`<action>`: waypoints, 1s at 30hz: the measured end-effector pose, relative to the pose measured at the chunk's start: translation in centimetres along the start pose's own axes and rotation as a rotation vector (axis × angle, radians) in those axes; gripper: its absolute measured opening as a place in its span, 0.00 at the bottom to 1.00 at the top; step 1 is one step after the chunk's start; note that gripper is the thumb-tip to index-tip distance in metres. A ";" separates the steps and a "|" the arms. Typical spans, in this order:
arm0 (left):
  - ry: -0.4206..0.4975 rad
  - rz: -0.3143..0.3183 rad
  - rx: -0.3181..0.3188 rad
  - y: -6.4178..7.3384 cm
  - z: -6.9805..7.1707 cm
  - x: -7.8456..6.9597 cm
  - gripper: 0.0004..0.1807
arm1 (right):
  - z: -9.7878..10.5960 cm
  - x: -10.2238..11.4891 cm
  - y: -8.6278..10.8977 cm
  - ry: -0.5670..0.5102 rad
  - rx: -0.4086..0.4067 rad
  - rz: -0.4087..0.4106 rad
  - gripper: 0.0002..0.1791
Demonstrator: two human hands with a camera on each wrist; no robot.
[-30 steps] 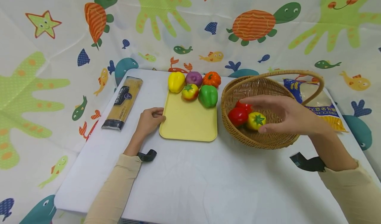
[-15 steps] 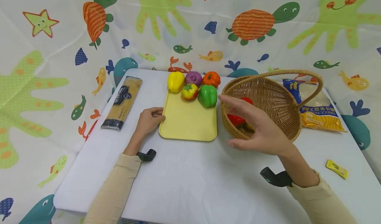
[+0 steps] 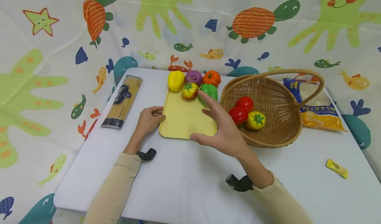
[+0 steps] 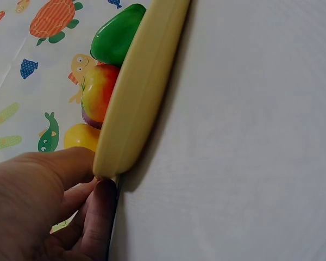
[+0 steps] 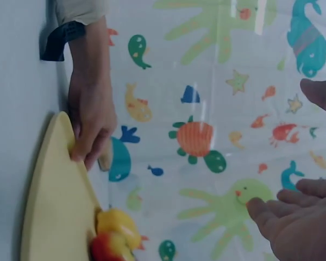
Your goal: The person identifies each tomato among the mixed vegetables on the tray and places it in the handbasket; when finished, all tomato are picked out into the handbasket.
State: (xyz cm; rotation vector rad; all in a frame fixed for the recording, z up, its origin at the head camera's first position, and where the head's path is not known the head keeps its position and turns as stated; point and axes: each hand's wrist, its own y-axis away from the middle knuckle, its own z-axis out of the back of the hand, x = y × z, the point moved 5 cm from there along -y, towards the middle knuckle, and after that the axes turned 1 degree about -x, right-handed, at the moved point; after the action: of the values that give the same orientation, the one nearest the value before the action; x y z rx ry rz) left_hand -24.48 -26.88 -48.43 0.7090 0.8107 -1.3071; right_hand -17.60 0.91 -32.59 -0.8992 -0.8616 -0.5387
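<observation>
My left hand (image 3: 148, 121) pinches the left rim of a yellow tray (image 3: 183, 118); the left wrist view shows the thumb over its edge and fingers beneath. My right hand (image 3: 224, 133) hangs above the tray's right front part, thumb and fingers spread, holding nothing. At the tray's far end sit a yellow bell pepper (image 3: 176, 81), a purple onion-like vegetable (image 3: 193, 77), an orange pepper or pumpkin (image 3: 211, 78), a red-yellow tomato-like fruit (image 3: 190, 91) and a green bell pepper (image 3: 210, 90), partly behind my right fingers.
Right of the tray stands a wicker basket (image 3: 279, 105) with a tall handle. Inside are two red tomatoes (image 3: 238, 115) and a yellow fruit (image 3: 256, 120) with a green top. A spaghetti pack (image 3: 122, 101) lies left; a pasta bag (image 3: 319, 110) and a small yellow packet (image 3: 337, 168) lie right.
My right hand has moved left from over the basket to above the tray, still spread. The basket's contents and the small packet are uncovered. My left hand stays at the rim.
</observation>
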 end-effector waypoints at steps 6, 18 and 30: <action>-0.002 0.004 -0.002 0.1 0.0 0.0 0.22 | -1.0 -2.6 -1.9 -0.008 -0.031 -0.095 0.57; 0.005 -0.002 -0.004 0.0 0.0 0.0 0.22 | -1.9 -8.0 -5.4 0.060 -0.076 -0.220 0.55; 0.004 -0.004 -0.001 0.1 0.1 0.0 0.22 | -2.2 -12.6 -7.7 0.175 -0.100 -0.341 0.54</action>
State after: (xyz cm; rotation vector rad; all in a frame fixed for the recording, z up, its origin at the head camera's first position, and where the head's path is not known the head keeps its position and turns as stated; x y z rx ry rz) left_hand -24.41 -26.95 -48.34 0.7099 0.8160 -1.3095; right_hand -29.23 -4.29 -40.31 -0.7852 -0.8380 -0.9498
